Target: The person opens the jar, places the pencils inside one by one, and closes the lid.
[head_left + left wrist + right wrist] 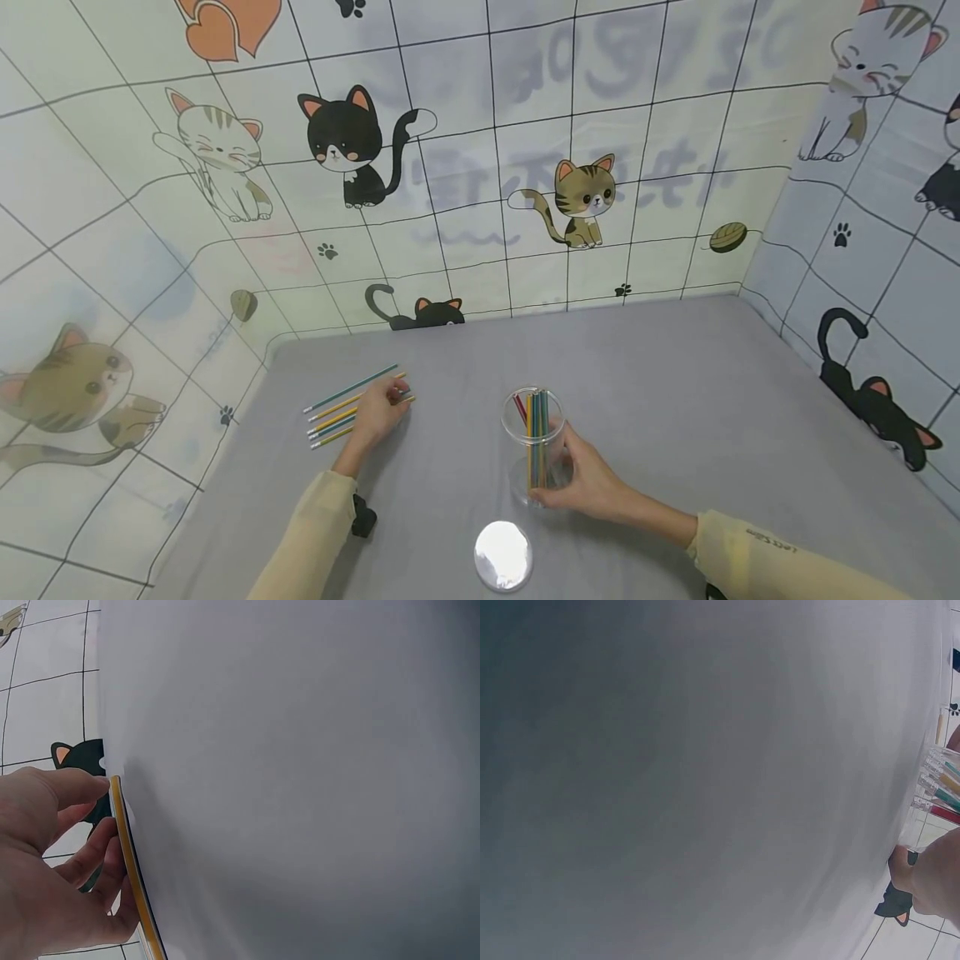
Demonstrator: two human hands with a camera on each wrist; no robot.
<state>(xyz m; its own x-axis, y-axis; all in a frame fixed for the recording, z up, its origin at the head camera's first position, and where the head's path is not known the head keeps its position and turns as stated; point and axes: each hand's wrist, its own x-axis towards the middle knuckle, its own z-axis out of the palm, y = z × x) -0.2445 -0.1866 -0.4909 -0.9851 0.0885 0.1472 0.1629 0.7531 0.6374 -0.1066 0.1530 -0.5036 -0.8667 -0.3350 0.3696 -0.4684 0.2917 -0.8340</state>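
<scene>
Head view: with left hand, pinching slim, partly covered pencils left of the clear cylindrical jar. With right hand, gripping the jar, far fingers hidden.

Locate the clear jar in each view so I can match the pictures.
Head: the clear jar is just right of centre, in the lower half, with the right hand round its side.
Left wrist: not in this picture.
Right wrist: at the right edge, around mid-height, cut off by the frame, with pencils inside.
Shared landmark: the grid-patterned backdrop, also at the left wrist view's left edge and the right wrist view's right edge.
</scene>
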